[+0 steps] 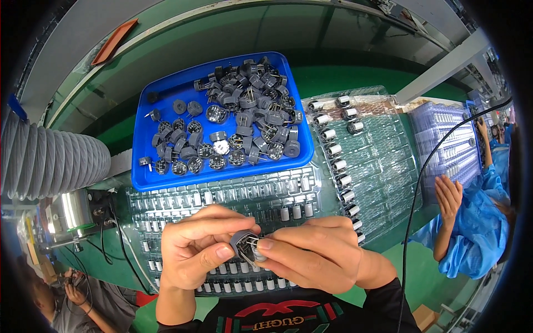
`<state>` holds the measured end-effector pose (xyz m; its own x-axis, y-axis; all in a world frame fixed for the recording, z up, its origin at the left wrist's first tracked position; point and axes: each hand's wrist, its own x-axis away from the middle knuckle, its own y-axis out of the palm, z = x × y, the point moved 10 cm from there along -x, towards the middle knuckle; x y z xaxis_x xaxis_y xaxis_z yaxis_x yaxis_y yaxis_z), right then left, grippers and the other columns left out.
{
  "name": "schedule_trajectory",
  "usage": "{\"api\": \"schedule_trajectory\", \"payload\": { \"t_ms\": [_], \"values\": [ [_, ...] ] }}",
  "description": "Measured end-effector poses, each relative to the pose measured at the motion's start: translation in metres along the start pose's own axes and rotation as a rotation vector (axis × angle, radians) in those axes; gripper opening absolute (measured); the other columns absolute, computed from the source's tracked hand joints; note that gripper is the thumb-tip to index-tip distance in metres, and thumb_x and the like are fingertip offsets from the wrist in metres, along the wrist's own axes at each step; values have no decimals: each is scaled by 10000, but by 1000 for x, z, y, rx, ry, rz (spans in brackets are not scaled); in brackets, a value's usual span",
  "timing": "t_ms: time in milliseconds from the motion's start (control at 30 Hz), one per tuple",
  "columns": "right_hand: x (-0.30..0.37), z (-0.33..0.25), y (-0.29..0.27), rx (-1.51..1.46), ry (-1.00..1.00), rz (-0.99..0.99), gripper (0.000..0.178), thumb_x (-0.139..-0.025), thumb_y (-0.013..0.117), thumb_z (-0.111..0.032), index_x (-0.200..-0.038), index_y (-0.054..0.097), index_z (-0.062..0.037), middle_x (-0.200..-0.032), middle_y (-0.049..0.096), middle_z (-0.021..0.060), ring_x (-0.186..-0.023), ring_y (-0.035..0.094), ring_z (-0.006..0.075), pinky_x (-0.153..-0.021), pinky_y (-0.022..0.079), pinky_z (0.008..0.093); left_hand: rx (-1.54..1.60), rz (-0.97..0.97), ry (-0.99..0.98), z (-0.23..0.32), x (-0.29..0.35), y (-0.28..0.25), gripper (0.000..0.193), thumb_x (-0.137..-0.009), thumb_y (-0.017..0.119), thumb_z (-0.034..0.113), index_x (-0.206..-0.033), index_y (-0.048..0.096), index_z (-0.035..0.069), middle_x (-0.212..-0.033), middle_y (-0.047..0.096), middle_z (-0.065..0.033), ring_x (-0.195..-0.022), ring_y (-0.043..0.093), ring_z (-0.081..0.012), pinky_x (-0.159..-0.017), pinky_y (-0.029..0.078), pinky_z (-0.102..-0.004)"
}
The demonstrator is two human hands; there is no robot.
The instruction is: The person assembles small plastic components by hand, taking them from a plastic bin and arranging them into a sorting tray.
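My left hand [194, 247] pinches a grey round plastic cap [239, 240], whose open side shows a dark inside and thin metal pins. From the right, the fingertips of my right hand [319, 252] close on a small light cylinder [259, 255] right at the cap's open side, mostly covered by the fingers. Whether the two parts are joined I cannot tell. Beneath both hands lies a clear plastic tray [166, 202] with rows of small white cylinders [244, 267]. Beyond it, a blue tray [145, 125] holds a heap of grey round caps with pins [250, 97].
Another clear tray [383, 161] at the right holds white-and-black cylinders along its left side. A stack of clear trays [449, 144] stands farther right, near a co-worker in blue [472, 222]. A black cable [413, 213] hangs across the right. A ribbed grey hose [55, 158] fills the left.
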<state>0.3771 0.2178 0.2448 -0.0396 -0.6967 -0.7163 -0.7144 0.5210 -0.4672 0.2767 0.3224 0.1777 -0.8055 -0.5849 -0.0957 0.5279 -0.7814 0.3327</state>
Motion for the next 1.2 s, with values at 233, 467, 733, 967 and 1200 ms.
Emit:
{"api": "schedule_trajectory", "payload": {
  "t_ms": [233,467,733,967,1200],
  "values": [
    [-1,-2,-3,-3,-17,2,286,-771,756,-83,-1008,693,63,-860,680,119,-569,633,131,-435,480,217,-52,-25,-28,-3,1,0,356,-853,672,56,-1164,640,-113,-1077,658,-224,-656,509,-74,-576,389,-201],
    [-3,-4,0,-10,-41,-39,295,-764,758,-85,-1009,695,66,-859,681,127,-570,636,137,-436,481,216,-50,-16,-23,-1,2,-1,358,-848,677,72,-1157,648,-106,-1068,661,-223,-657,518,-74,-569,393,-200],
    [0,-2,2,33,-17,-63,364,-706,853,-136,-1019,709,-19,-918,673,81,-554,611,105,-479,494,204,-12,-15,-27,0,0,0,354,-848,676,58,-1159,646,-109,-1067,654,-238,-695,554,-99,-600,427,-208],
    [-2,-3,2,18,-49,-65,291,-765,724,-68,-1021,694,67,-887,678,134,-553,615,118,-433,474,214,-52,-44,-38,0,-1,0,362,-840,701,57,-1161,647,-103,-1078,650,-231,-785,597,-141,-642,457,-232],
    [0,-15,13,294,-95,-219,243,-815,754,-114,-1003,694,27,-898,681,99,-592,617,105,-446,456,195,-142,-34,32,7,-3,0,351,-826,722,42,-1145,661,-92,-1059,657,-221,-846,625,-192,-689,486,-262]
  ]
}}
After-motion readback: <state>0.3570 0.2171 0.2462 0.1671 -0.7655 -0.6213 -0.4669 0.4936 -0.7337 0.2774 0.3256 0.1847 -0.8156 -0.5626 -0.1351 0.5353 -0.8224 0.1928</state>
